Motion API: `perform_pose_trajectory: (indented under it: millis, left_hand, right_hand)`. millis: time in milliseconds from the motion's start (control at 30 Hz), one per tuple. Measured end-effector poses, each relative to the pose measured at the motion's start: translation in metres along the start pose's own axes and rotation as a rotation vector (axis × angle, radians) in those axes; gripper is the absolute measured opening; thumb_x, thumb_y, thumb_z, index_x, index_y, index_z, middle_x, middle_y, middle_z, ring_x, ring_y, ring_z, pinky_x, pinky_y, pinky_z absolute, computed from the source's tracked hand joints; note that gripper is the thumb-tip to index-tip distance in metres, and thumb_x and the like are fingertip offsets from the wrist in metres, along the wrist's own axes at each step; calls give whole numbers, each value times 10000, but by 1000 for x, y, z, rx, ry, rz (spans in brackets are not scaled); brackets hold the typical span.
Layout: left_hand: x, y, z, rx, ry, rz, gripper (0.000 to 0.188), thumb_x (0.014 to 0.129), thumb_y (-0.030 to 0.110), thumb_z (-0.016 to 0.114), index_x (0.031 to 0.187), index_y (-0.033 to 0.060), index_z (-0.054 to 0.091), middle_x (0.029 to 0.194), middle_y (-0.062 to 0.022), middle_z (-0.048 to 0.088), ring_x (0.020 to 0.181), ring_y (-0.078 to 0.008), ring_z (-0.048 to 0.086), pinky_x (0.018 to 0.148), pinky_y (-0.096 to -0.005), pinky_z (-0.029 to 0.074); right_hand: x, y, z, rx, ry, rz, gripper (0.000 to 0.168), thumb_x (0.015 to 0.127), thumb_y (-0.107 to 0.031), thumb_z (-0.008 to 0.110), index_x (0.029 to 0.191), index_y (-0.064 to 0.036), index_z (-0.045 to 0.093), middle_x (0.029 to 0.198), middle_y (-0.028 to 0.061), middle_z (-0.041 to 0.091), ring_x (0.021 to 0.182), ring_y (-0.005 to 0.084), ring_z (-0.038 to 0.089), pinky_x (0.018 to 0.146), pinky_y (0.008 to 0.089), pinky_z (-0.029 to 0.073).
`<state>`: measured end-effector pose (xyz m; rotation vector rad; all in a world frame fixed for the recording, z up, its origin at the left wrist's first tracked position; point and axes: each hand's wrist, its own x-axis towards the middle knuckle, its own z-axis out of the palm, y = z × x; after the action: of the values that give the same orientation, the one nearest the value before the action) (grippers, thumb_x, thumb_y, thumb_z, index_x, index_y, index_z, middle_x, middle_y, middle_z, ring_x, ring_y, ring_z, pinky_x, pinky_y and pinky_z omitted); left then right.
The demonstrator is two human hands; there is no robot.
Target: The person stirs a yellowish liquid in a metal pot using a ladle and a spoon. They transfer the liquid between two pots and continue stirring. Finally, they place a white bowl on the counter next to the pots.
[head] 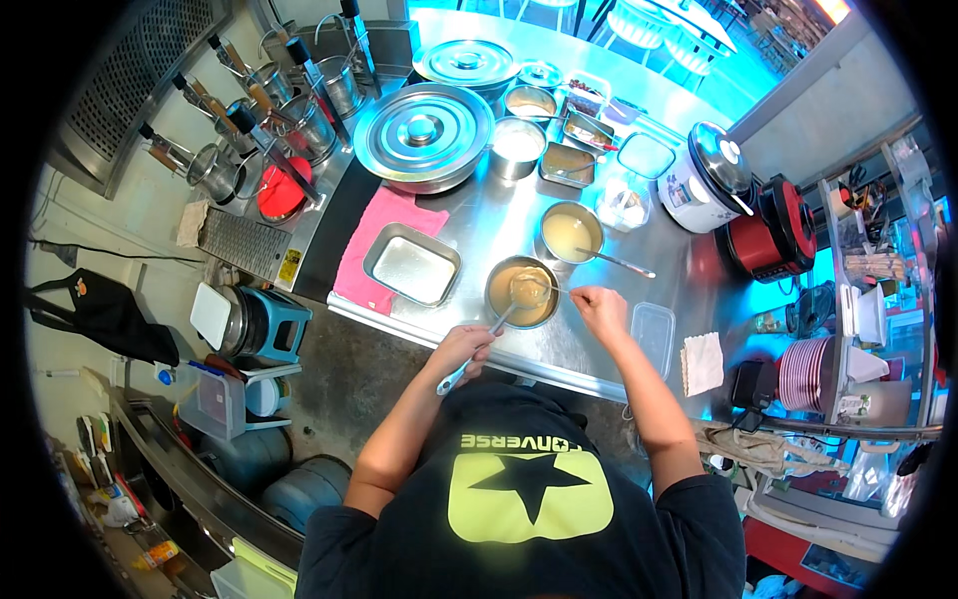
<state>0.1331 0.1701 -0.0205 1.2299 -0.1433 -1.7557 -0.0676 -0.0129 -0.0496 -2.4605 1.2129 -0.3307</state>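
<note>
My left hand [462, 355] grips the handle of a metal ladle [524, 293], whose bowl is in a round steel pot [492, 278] of light brown sauce. In my right hand [601, 309] is the thin handle of a metal utensil, probably a spoon, that reaches over the pot's right rim into the ladle's bowl, where thick tan paste lies. Behind the pot, to the right, stands a second steel pot [572, 233] of pale yellow liquid with a spoon [615, 263] leaning out. A rectangular steel tray [453, 281] holding whitish contents rests to the left, partly on a pink cloth [361, 258].
Large lidded steel pots [423, 132] stand at the back left, near an open steel pot [517, 148] and steel containers [568, 165]. A white rice cooker [705, 180] and a red cooker [771, 228] stand right. Nearer are a clear plastic lid [653, 341] and a folded cloth [702, 365].
</note>
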Motion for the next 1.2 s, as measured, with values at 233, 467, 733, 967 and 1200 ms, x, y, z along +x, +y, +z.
perform_pose_trajectory:
  millis: [233,467,733,967,1200]
  left_hand:
    - [-6,4,3,2,-3,-19,240,849,96,425,1051,-8,502,494,32,381,303,-50,311,250,-197,232]
    - [-5,6,1,119,56,12,233,843,85,439,1042,-2,522,492,22,384,298,-54,307,259,-205,214]
    - [12,-3,-2,333,121,104,223,812,101,494,997,3,570,492,4,437,312,-64,329,296,-217,237]
    - [12,-3,-6,420,132,94,227,813,106,498,1002,9,578,485,5,441,316,-72,346,298,-223,246]
    - [8,-1,-6,341,112,112,215,813,106,485,982,5,572,484,2,438,309,-79,349,295,-229,247]
  right_hand:
    - [-3,1,-5,31,-16,35,114,729,-225,615,790,-156,683,725,76,633,686,261,608,599,352,473]
    - [-1,6,-9,-56,-69,-27,104,724,-207,582,768,-169,668,726,84,621,677,282,599,566,388,461]
    - [10,-4,-16,-160,13,-35,94,718,-178,577,748,-160,665,702,95,619,668,303,596,566,404,458]
    - [-4,-9,1,-6,13,122,107,724,-219,603,752,-156,685,701,102,628,670,293,606,594,377,475]
    - [-4,0,0,-15,-77,174,118,722,-234,613,761,-146,683,700,99,628,681,279,609,598,366,472]
